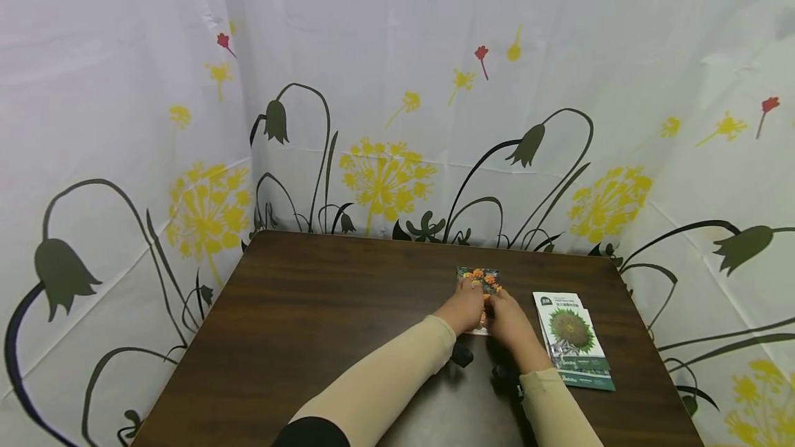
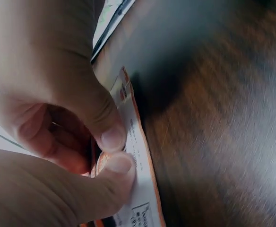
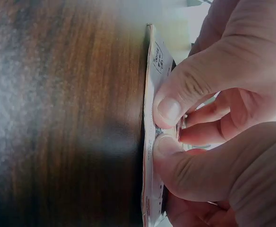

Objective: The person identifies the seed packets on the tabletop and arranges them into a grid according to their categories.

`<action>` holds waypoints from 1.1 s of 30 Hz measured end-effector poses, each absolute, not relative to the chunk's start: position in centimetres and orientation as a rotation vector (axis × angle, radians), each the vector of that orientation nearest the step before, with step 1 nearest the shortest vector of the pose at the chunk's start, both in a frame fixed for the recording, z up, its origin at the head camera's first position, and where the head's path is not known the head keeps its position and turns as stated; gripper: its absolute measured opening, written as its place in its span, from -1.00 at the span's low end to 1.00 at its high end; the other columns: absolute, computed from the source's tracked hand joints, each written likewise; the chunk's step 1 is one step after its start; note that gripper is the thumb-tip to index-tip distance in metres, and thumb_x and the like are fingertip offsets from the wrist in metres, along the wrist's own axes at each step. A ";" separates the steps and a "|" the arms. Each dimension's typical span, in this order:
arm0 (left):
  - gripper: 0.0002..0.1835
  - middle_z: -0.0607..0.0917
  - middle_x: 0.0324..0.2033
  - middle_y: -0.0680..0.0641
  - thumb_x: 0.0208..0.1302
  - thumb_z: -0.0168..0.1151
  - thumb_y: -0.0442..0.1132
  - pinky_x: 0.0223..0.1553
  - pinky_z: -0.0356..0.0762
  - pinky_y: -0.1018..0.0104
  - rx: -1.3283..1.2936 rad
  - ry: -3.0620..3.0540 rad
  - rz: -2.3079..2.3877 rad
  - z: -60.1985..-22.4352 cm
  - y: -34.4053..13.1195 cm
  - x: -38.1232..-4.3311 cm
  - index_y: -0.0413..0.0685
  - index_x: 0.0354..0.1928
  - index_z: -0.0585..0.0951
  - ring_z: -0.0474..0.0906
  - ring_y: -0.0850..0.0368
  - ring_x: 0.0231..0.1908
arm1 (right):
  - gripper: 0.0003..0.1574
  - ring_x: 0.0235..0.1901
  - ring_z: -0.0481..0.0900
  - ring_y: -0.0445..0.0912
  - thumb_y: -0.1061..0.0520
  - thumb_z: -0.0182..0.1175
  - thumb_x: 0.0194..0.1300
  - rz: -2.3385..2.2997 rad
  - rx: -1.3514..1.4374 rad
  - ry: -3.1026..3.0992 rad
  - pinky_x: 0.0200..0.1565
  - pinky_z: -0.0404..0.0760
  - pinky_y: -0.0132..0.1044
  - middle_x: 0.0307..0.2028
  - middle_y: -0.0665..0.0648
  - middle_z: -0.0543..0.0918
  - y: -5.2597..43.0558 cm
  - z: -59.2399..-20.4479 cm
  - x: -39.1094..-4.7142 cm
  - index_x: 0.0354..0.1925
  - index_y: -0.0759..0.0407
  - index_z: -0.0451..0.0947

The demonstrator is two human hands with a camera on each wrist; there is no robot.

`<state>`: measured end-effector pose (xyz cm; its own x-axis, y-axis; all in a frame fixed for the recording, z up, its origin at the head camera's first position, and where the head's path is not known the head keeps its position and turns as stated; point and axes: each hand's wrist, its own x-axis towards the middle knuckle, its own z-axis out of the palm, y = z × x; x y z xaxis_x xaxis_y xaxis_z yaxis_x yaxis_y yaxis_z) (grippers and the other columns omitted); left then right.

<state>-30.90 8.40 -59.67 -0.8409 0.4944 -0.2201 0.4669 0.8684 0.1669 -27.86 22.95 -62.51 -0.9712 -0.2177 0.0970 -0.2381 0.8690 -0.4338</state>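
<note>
Both hands pinch a seed packet [image 1: 479, 274] with orange flowers on its front, near the middle right of the table. My left hand [image 1: 464, 305] holds it from the left and my right hand [image 1: 511, 326] from the right. In the left wrist view the two thumbs meet tip to tip on the packet's white printed edge [image 2: 147, 189], which stands close over the wood. The right wrist view shows the same thumbs side by side on the white strip [image 3: 150, 142], the other fingers behind it. Much of the packet's front is hidden by the hands.
Right of the hands lies a small overlapping stack of seed packets [image 1: 571, 333], white and green with a round green flower on top. The dark wooden table [image 1: 310, 309] backs onto a white curtain [image 1: 397, 54] printed with flowers, which also hangs along both sides.
</note>
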 end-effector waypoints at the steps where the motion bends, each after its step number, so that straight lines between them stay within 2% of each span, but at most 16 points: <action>1: -0.42 0.55 0.49 -0.13 0.49 0.43 -0.05 0.55 0.43 0.10 0.736 2.786 0.168 -60.1 8.4 -31.1 -0.15 0.42 0.62 0.29 -0.14 0.57 | -0.71 -0.22 0.62 0.10 0.44 0.46 0.13 0.724 0.367 -2.990 -0.02 0.65 0.11 -0.20 0.21 0.59 23.0 -62.6 -27.8 -0.13 0.33 0.72; 3: -0.31 0.51 0.54 -0.15 0.48 0.45 -0.07 0.56 0.44 0.08 0.729 2.777 0.169 -60.1 8.6 -31.0 -0.16 0.54 0.51 0.26 -0.19 0.62 | -0.71 -0.25 0.60 0.07 0.43 0.46 0.11 0.736 0.379 -2.970 -0.06 0.63 0.16 -0.23 0.19 0.58 23.1 -62.8 -27.8 -0.15 0.33 0.73; 6: -0.34 0.47 0.59 -0.16 0.54 0.38 -0.10 0.61 0.36 0.12 0.795 2.769 0.114 -59.2 8.6 -30.5 -0.19 0.56 0.49 0.22 -0.20 0.67 | -0.73 -0.28 0.58 0.04 0.40 0.46 0.10 0.727 0.394 -2.956 -0.11 0.60 0.18 -0.26 0.16 0.58 23.5 -63.5 -28.3 -0.17 0.31 0.73; 9: -0.35 0.37 0.65 -0.23 0.59 0.32 -0.14 0.66 0.26 0.17 0.822 2.743 0.126 -59.1 8.4 -30.2 -0.22 0.59 0.45 0.13 -0.18 0.72 | -0.69 -0.22 0.64 0.08 0.39 0.46 0.12 0.722 0.385 -2.975 -0.05 0.63 0.20 -0.22 0.19 0.61 23.5 -63.7 -28.4 -0.10 0.34 0.74; 12: -0.30 0.28 0.68 -0.25 0.58 0.34 -0.14 0.67 0.23 0.15 0.803 2.720 0.189 -59.4 7.9 -30.4 -0.23 0.62 0.40 0.09 -0.17 0.73 | -0.67 -0.17 0.68 0.16 0.39 0.47 0.14 0.741 0.409 -2.965 -0.01 0.65 0.22 -0.19 0.24 0.63 23.1 -63.4 -28.0 -0.08 0.39 0.74; 14: -0.25 0.23 0.70 -0.27 0.56 0.34 -0.13 0.67 0.22 0.15 0.766 2.707 0.235 -59.5 7.7 -30.6 -0.25 0.64 0.34 0.07 -0.17 0.74 | -0.68 -0.20 0.68 0.14 0.37 0.48 0.10 0.735 0.448 -2.924 -0.07 0.64 0.22 -0.21 0.21 0.63 23.2 -63.9 -28.3 -0.12 0.34 0.74; 18: -0.27 0.30 0.67 -0.28 0.55 0.34 -0.10 0.70 0.17 0.11 0.762 2.720 0.265 -59.2 7.7 -30.7 -0.29 0.61 0.39 0.08 -0.19 0.73 | -0.71 -0.33 0.56 0.04 0.34 0.49 -0.01 0.735 0.532 -2.850 -0.23 0.56 0.07 -0.29 0.15 0.57 24.2 -65.7 -29.6 -0.23 0.25 0.72; 21: -0.25 0.40 0.62 -0.26 0.47 0.44 0.00 0.72 0.11 0.01 0.814 2.735 0.180 -58.9 8.0 -30.8 -0.26 0.54 0.50 0.09 -0.25 0.72 | -0.67 -0.35 0.51 0.01 0.34 0.52 -0.07 0.769 0.552 -2.843 -0.23 0.54 -0.05 -0.30 0.14 0.56 24.6 -66.5 -30.5 -0.25 0.21 0.70; 26: -0.17 0.41 0.63 -0.18 0.41 0.49 0.16 0.72 0.09 -0.13 0.844 2.722 0.031 -58.7 8.0 -30.9 -0.12 0.57 0.51 0.08 -0.30 0.72 | -0.65 -0.33 0.53 0.01 0.34 0.53 -0.07 0.781 0.571 -2.853 -0.20 0.58 0.00 -0.28 0.14 0.59 23.8 -65.9 -30.7 -0.23 0.23 0.71; 31: -0.15 0.38 0.64 -0.19 0.43 0.49 0.11 0.70 0.12 -0.17 0.783 2.698 0.058 -58.7 7.8 -31.5 -0.14 0.60 0.45 0.08 -0.30 0.72 | -0.69 -0.34 0.52 -0.01 0.37 0.51 -0.03 0.803 0.583 -2.852 -0.20 0.56 0.00 -0.29 0.14 0.59 23.2 -66.0 -30.9 -0.24 0.23 0.72; 33: -0.08 0.36 0.65 -0.20 0.37 0.54 0.08 0.69 0.13 -0.17 0.751 2.686 0.106 -59.8 7.9 -32.2 -0.17 0.63 0.40 0.04 -0.29 0.73 | -0.68 -0.33 0.53 -0.03 0.36 0.52 -0.02 0.798 0.571 -2.863 -0.20 0.57 -0.03 -0.28 0.12 0.60 23.2 -66.6 -31.2 -0.21 0.21 0.74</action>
<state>-32.17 7.92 -59.76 -0.7986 0.5153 -0.3108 0.4892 0.8567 0.1634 -31.16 23.15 -66.60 -0.9226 -0.3253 0.2074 -0.3857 0.7907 -0.4754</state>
